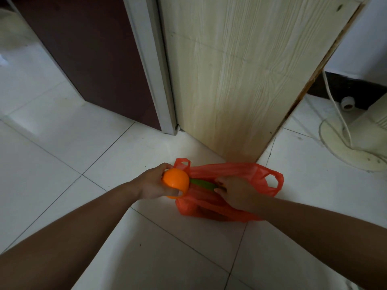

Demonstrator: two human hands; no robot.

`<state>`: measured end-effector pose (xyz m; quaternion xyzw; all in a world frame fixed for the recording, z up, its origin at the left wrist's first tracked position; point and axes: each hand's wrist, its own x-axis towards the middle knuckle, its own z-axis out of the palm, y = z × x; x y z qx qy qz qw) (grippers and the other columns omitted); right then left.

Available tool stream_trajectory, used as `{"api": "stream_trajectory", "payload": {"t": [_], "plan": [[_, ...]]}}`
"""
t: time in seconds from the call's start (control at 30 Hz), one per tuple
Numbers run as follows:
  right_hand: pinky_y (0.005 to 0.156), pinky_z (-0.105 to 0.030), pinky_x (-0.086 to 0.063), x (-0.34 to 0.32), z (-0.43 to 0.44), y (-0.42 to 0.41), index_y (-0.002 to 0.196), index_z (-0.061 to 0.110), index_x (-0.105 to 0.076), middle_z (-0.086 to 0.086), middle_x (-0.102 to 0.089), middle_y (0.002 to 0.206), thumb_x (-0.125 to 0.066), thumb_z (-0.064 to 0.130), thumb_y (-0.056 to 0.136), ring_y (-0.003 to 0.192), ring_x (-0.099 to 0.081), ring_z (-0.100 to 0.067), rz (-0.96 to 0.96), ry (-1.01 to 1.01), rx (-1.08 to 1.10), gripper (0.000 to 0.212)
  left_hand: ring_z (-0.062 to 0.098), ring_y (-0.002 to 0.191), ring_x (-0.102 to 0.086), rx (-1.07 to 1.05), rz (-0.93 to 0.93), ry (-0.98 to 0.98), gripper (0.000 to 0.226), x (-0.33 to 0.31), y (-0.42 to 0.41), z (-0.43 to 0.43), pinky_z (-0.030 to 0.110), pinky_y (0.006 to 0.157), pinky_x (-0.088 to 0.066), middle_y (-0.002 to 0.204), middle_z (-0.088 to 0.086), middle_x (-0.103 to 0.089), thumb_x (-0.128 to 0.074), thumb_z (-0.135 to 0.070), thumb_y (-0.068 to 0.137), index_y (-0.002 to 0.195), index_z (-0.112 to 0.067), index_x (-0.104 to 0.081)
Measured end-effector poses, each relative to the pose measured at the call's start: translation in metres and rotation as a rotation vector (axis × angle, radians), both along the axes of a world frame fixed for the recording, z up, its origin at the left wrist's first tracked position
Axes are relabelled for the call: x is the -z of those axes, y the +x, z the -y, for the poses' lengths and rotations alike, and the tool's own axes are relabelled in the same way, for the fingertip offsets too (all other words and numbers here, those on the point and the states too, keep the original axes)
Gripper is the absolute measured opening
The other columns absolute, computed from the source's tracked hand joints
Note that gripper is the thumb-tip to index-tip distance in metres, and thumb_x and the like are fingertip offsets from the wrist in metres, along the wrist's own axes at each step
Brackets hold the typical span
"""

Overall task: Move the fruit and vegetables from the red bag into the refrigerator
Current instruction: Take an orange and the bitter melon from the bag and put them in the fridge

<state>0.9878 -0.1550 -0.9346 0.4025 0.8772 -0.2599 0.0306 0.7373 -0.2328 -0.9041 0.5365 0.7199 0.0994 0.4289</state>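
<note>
One red bag (261,174) on white floor tiles (62,164) — wood panel (240,80) behind

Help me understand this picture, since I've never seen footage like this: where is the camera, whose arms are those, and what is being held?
There is no machine here. A person wears one wide-angle camera on the head, which looks down at their own two bare arms. On the white tiled floor lies a red bag, in front of a pale wooden panel. The left hand grips an orange at the bag's left edge. The right hand reaches into the bag's mouth, its fingers round the end of a long green vegetable. What else the bag holds cannot be seen.
</note>
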Motion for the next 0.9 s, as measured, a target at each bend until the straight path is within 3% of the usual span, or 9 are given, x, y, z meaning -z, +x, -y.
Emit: {"api": "stream_trajectory", "payload": {"t": [0.13,0.23,0.3,0.4,0.47,0.6,0.67,0.73,0.9], "plan": [[0.087,-0.022,-0.037,-0.004,0.007,0.007,0.119,0.018,-0.057,-0.002,-0.060,0.117,-0.045,0.033,0.095,0.104,-0.055,-0.016,0.025,0.037,-0.109,0.031,0.019,0.108,-0.050,-0.014,0.003,0.023,0.074,-0.003,-0.001,-0.003,0.033,0.088,-0.049,0.121,-0.004,-0.047,-0.079,-0.044,0.067,0.126,-0.034,-0.035],[0.101,-0.024,-0.033,0.003,0.020,0.018,0.127,0.021,-0.053,-0.002,-0.044,0.139,-0.041,0.042,0.095,0.123,-0.044,-0.017,0.033,0.034,-0.221,0.041,0.018,0.105,-0.050,-0.032,0.006,0.030,0.075,-0.002,-0.003,-0.003,0.030,0.082,-0.049,0.120,-0.005,-0.047,-0.079,-0.044,0.068,0.128,-0.033,-0.034],[0.110,-0.030,-0.029,0.004,0.030,0.024,0.123,0.022,-0.057,-0.001,-0.029,0.150,-0.032,0.051,0.094,0.133,-0.033,-0.018,0.044,0.011,-0.267,0.048,0.017,0.104,-0.049,-0.048,0.017,0.036,0.075,-0.003,-0.003,-0.003,0.026,0.077,-0.047,0.120,-0.005,-0.046,-0.078,-0.043,0.069,0.128,-0.033,-0.034],[0.113,-0.035,-0.026,-0.001,0.040,0.030,0.116,0.021,-0.061,0.002,-0.019,0.154,-0.011,0.069,0.086,0.137,-0.025,-0.018,0.079,-0.014,-0.334,0.075,0.017,0.107,-0.048,-0.053,0.006,0.052,0.075,-0.008,-0.002,-0.008,0.027,0.079,-0.048,0.121,-0.006,-0.043,-0.077,-0.042,0.070,0.130,-0.031,-0.033],[0.113,-0.035,-0.024,-0.006,0.040,0.032,0.117,0.022,-0.061,0.005,-0.015,0.155,-0.019,0.062,0.091,0.138,-0.022,-0.017,0.112,-0.044,-0.360,0.065,0.019,0.109,-0.048,-0.058,-0.008,0.064,0.076,-0.009,0.001,-0.013,0.030,0.082,-0.050,0.122,-0.005,-0.042,-0.077,-0.041,0.071,0.131,-0.030,-0.032],[0.106,-0.026,-0.032,-0.014,0.029,0.032,0.114,0.021,-0.063,0.004,-0.037,0.144,-0.034,0.044,0.097,0.127,-0.039,-0.011,0.046,-0.111,-0.319,0.040,0.020,0.107,-0.049,-0.020,-0.031,0.037,0.077,-0.003,0.009,-0.015,0.031,0.083,-0.050,0.120,-0.004,-0.043,-0.077,-0.042,0.070,0.131,-0.030,-0.032],[0.090,-0.026,-0.040,-0.018,0.021,0.029,0.104,0.018,-0.063,0.004,-0.055,0.119,-0.036,0.038,0.098,0.103,-0.051,-0.009,-0.051,-0.105,-0.265,0.035,0.018,0.105,-0.048,-0.006,-0.043,0.028,0.077,0.000,0.010,-0.014,0.030,0.082,-0.048,0.119,-0.005,-0.043,-0.077,-0.041,0.070,0.132,-0.030,-0.031],[0.079,-0.022,-0.037,-0.023,0.013,0.023,0.098,0.014,-0.061,0.004,-0.058,0.099,-0.036,0.033,0.099,0.086,-0.051,-0.009,-0.107,-0.082,-0.166,0.031,0.018,0.105,-0.049,-0.020,-0.037,0.025,0.079,0.000,0.008,-0.013,0.029,0.081,-0.048,0.119,-0.004,-0.044,-0.079,-0.042,0.069,0.131,-0.030,-0.032],[0.083,-0.020,-0.033,-0.019,-0.004,0.003,0.112,0.015,-0.060,-0.002,-0.062,0.112,-0.042,0.029,0.097,0.102,-0.055,-0.017,-0.134,0.008,0.005,0.027,0.018,0.105,-0.049,-0.017,-0.011,0.031,0.078,0.004,0.007,-0.011,0.029,0.081,-0.047,0.121,-0.005,-0.046,-0.080,-0.044,0.067,0.129,-0.033,-0.033]]}}
